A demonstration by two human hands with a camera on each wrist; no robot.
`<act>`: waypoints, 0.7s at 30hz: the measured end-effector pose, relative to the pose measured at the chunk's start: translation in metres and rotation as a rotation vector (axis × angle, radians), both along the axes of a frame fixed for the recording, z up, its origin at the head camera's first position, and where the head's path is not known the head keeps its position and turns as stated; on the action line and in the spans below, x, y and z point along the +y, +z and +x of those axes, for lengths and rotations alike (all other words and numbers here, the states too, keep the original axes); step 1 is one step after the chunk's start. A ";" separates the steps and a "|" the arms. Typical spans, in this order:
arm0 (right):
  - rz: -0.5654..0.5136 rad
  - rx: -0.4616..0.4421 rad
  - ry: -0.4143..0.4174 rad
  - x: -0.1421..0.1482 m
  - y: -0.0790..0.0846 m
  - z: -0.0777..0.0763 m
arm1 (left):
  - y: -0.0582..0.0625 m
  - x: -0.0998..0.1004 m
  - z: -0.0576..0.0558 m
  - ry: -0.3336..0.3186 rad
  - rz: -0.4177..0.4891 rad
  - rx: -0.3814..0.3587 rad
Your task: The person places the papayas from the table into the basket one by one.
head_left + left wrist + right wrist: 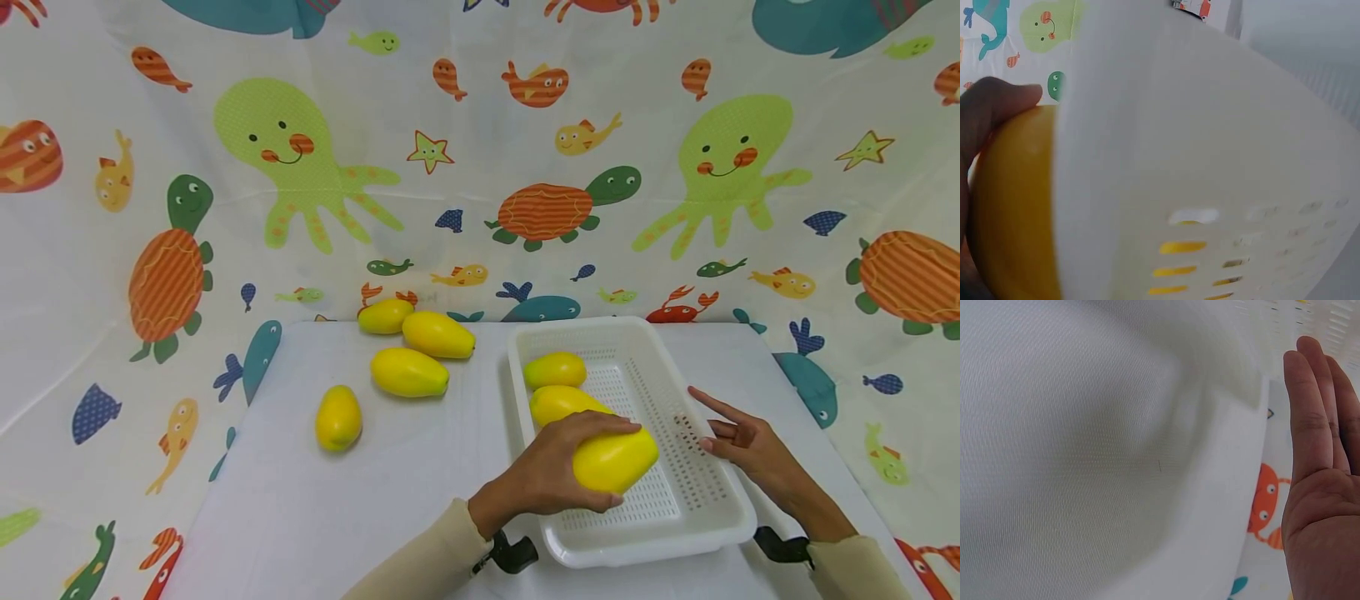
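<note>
My left hand (543, 471) is gripping a yellow fruit (618, 461) over the white basket (652, 547) toward the desk's (420, 492) right edge, my right hand (756, 452), fingers mostly straight, is seemingly steadying its side, and lowering gently beside the two fruits inside (564, 403) looks best.

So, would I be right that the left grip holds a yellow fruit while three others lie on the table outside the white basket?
Not quite: four yellow fruits, not three, lie on the table outside the white basket, as the head view shows. The left grip does hold a yellow fruit.
</note>
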State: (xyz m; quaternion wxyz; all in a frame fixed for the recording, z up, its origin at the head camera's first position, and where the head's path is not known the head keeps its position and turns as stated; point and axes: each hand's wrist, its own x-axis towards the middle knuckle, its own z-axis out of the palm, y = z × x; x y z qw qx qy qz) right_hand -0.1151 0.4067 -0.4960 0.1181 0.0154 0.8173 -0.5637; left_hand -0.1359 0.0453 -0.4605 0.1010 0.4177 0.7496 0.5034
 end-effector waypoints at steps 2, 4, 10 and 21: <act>-0.004 0.000 -0.003 0.000 0.000 0.000 | -0.001 0.000 0.000 0.003 -0.011 0.009; -0.007 0.002 0.000 0.000 0.000 0.000 | -0.002 0.001 0.000 0.004 -0.020 0.019; -0.003 0.000 0.005 0.000 -0.001 0.001 | -0.005 0.002 0.000 -0.003 -0.051 0.044; -0.003 -0.014 -0.006 -0.001 0.000 0.001 | -0.008 0.005 0.002 -0.012 -0.187 0.123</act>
